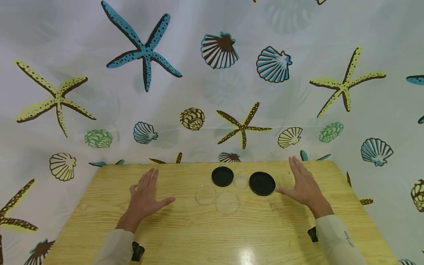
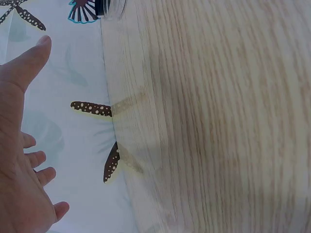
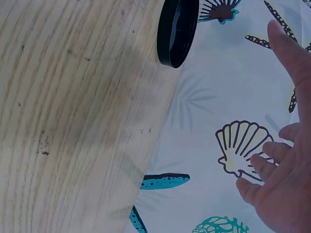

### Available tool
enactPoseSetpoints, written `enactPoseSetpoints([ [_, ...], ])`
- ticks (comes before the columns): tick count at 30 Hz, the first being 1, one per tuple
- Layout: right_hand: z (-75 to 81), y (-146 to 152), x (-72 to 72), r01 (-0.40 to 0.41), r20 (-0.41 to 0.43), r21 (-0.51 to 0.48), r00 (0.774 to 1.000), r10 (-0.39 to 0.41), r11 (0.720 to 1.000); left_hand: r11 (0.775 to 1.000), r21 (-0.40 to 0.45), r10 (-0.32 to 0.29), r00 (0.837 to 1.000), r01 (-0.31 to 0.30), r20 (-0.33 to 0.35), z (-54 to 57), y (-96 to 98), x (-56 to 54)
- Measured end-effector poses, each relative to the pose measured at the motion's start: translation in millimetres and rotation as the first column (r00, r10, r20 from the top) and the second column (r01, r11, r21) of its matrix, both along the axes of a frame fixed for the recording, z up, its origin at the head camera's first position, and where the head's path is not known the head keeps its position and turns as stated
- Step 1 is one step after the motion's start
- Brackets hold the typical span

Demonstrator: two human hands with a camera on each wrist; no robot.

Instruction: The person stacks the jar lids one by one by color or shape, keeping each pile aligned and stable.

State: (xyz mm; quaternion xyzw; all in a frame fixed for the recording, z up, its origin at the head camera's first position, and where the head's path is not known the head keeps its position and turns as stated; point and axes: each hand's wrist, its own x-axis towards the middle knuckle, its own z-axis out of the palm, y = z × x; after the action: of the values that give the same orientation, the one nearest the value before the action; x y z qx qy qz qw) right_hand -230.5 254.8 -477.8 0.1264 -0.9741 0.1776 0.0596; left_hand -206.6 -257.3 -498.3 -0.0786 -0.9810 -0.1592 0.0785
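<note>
My left hand (image 1: 144, 197) is over the left part of the wooden table, fingers spread and thumb pointing right, holding nothing. On the other side, my right hand (image 1: 304, 186) is also spread and holds nothing; its thumb tip lies close to the right black round dish (image 1: 262, 183) in the head view. A second black round dish (image 1: 222, 176) sits farther left. Between and in front of them lie three clear round discs: a small one (image 1: 241, 182), a left one (image 1: 205, 195) and a larger front one (image 1: 227, 202). The right wrist view shows a black dish (image 3: 167, 36) with a raised rim.
The light wooden table (image 1: 198, 235) ends at a white curtain (image 1: 185, 84) printed with starfish and shells, which hangs behind it and along both sides. A small black device (image 1: 137, 251) is at the left wrist, another (image 1: 313, 234) at the right.
</note>
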Motion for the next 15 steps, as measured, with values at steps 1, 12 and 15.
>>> enactPoseSetpoints([
  [1, 0.3, -1, 0.2, -0.003, -0.002, -0.006, 1.0, 0.003, 1.0, 1.0, 0.001, -0.001, 1.0, 0.001, -0.001, -0.3, 0.8, 0.0],
  [12, 2.8, -10, 2.5, 0.001, -0.014, -0.033, 1.0, -0.001, 0.999, 1.0, -0.002, -0.01, 0.999, 0.01, 0.033, 2.0, 9.4, 1.8],
  [15, 3.2, -13, 2.6, 0.001, -0.021, -0.038, 1.0, -0.001, 0.999, 1.0, 0.0, -0.012, 1.0, 0.012, 0.028, 2.8, 12.2, 2.3],
])
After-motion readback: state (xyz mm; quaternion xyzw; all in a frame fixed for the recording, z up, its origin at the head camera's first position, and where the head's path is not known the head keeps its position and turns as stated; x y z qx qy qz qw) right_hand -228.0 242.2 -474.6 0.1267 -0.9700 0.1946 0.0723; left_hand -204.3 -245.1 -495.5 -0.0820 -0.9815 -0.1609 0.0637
